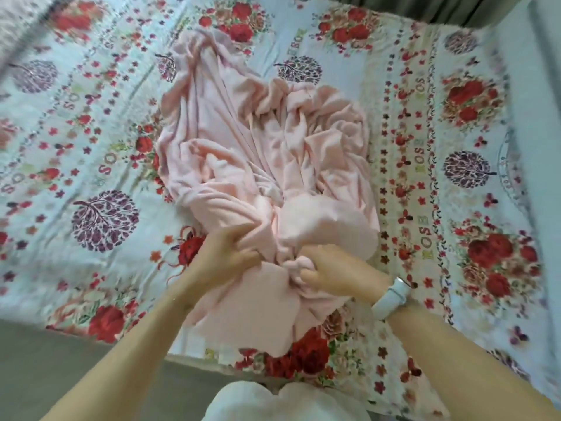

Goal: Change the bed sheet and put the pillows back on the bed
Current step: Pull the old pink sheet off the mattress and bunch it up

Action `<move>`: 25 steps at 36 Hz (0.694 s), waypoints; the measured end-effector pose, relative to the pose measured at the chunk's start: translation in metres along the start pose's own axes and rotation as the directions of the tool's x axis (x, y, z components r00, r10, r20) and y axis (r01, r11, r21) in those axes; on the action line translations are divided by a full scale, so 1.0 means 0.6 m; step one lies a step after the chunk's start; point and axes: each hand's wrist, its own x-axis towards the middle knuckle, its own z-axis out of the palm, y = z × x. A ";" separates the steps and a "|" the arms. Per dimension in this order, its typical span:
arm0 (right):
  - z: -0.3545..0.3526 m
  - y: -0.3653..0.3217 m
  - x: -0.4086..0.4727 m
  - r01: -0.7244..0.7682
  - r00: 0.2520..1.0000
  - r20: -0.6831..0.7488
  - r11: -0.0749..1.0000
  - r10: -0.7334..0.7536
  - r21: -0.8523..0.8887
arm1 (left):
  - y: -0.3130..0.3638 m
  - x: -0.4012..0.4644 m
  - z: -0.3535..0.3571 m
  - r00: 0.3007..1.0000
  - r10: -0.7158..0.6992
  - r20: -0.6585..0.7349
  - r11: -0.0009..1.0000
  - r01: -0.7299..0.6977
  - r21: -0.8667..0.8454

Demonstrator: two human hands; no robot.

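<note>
A: Head view: a pink sheet [267, 153] lies bunched mid-bed on the floral sheet [455, 165], near the front edge.

B: And the grip?

A: The right hand [331, 268] is clenched round a gathered wad. The left hand [224, 253] pinches a fold beside it, likely hunting for an edge to spread. No pillows showing.

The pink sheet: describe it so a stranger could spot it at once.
A flowered sheet covers the whole bed. The pink sheet lies bunched in its middle, gripped at the near end by the left hand and right hand. It alone is plain and unpatterned.
</note>
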 end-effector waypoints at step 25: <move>-0.033 0.126 0.257 0.110 0.890 -0.351 0.884 -0.291 -0.455 | -0.088 0.285 0.022 0.925 -0.135 -0.354 0.991 0.135 -0.023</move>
